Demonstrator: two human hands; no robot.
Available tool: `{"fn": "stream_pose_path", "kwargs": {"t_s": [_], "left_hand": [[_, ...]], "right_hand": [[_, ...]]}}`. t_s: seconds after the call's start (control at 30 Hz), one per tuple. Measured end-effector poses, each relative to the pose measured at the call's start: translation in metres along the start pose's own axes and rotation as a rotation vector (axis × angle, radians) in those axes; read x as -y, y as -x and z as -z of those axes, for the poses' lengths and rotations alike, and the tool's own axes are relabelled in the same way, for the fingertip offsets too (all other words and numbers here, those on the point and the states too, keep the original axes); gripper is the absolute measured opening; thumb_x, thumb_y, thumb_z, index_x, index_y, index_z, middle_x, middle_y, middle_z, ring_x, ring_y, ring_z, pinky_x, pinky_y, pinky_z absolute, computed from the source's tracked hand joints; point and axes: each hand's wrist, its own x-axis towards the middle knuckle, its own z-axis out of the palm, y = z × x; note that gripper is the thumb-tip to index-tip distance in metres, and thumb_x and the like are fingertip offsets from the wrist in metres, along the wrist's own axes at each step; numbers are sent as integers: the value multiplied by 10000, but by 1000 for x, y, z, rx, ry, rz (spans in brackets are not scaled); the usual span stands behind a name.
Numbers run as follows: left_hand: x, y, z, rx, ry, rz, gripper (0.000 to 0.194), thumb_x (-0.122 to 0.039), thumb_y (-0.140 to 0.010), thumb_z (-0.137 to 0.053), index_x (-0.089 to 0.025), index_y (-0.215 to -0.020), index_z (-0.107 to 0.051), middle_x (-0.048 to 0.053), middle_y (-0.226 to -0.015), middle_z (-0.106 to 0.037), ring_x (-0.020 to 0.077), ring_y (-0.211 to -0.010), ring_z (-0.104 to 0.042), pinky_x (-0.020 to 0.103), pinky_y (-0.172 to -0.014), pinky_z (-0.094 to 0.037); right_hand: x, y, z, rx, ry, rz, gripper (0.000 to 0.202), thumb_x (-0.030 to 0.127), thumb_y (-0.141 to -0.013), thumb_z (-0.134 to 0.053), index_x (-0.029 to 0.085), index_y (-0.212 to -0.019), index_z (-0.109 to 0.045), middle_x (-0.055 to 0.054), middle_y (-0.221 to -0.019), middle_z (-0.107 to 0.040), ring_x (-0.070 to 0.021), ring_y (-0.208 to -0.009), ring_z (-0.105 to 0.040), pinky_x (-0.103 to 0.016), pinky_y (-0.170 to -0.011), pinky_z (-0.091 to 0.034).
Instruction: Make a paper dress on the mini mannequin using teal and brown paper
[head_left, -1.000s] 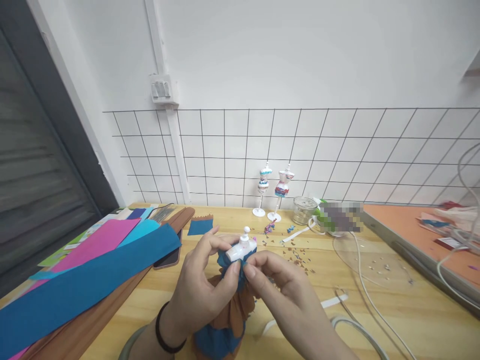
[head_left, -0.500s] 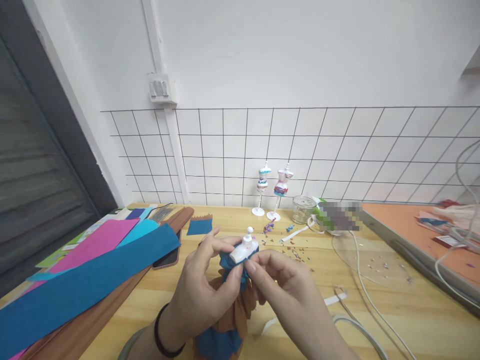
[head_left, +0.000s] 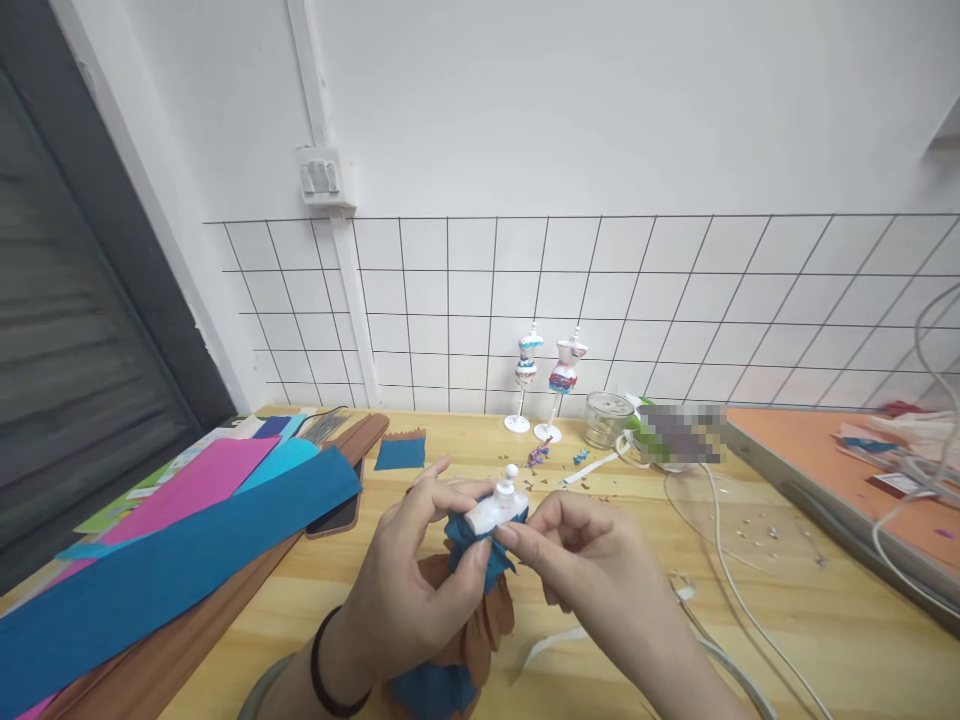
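Note:
A small white dress form [head_left: 496, 510] with a round knob on top stands tilted between my hands. Blue crepe paper [head_left: 487, 565] wraps its upper body, and a brown and blue ruffled paper skirt [head_left: 480, 625] hangs below. My left hand [head_left: 424, 560] is closed around the form's left side, thumb on the blue paper at the front. At the neckline, my right hand [head_left: 577, 550] pinches the blue paper's upper edge between thumb and forefinger. The form's stand is hidden.
Two more mini dress forms [head_left: 529, 360] stand by the tiled wall, beside a glass jar [head_left: 607, 418]. Coloured crepe paper sheets [head_left: 187, 550] and a phone [head_left: 334, 512] lie at left. Paper scraps, a white cable [head_left: 720, 560] and an orange board [head_left: 787, 450] are at right.
The dress form has shifted slightly right and down and leans more to the right. My right hand has moved a little right along the neckline, still pinching the paper.

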Motion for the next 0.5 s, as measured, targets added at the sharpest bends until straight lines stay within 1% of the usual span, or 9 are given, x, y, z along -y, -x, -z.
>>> {"fn": "stream_pose_path", "kwargs": {"t_s": [0.13, 0.23, 0.3, 0.4, 0.47, 0.5], "left_hand": [[0, 0, -2, -8, 20, 29, 238, -105, -768, -536, -256, -936, -463, 7, -1033, -707, 211, -1057, -630, 505, -1079, -342], [0, 1, -3, -12, 22, 63, 222, -109, -764, -538, -247, -923, -468, 32, -1037, -705, 226, -1071, -623, 509, -1085, -331], [0, 1, -2, -14, 30, 92, 211, -118, -764, -539, -241, -920, -468, 52, -1055, -701, 230, -1065, -626, 503, -1088, -327], [2, -1, 0, -23, 43, 144, 183, -137, -779, -531, -239, -919, -469, 67, -1083, -694, 229, -1066, -625, 486, -1085, -333], [4, -2, 1, -36, 49, 170, 154, -159, -794, -528, -239, -912, -470, 72, -1085, -692, 229, -1059, -627, 485, -1072, -345], [5, -2, 2, -40, 52, 177, 139, -170, -800, -527, -239, -908, -471, 74, -1080, -691, 228, -1057, -627, 485, -1068, -347]], "right_hand": [[-4, -5, 2, 39, -22, 21, 372, 448, -635, -745, 178, -521, -515, 83, -382, -422, -44, -376, -326, -175, -386, -240], [-7, -10, 3, 110, -75, 8, 396, 493, -637, -737, 186, -532, -510, 82, -373, -424, -46, -354, -324, -183, -380, -251], [-7, -12, 5, 143, -114, 4, 404, 534, -659, -710, 187, -560, -528, 80, -368, -434, -53, -346, -336, -191, -386, -283], [-7, -12, 6, 152, -143, 41, 428, 563, -728, -641, 192, -554, -516, 70, -364, -439, -69, -368, -381, -201, -421, -330], [-7, -11, 5, 154, -132, 59, 440, 566, -752, -614, 190, -548, -510, 63, -384, -442, -73, -391, -392, -202, -432, -330], [-7, -10, 4, 152, -116, 67, 425, 560, -748, -620, 184, -569, -532, 62, -408, -444, -73, -405, -392, -201, -435, -325]]}}
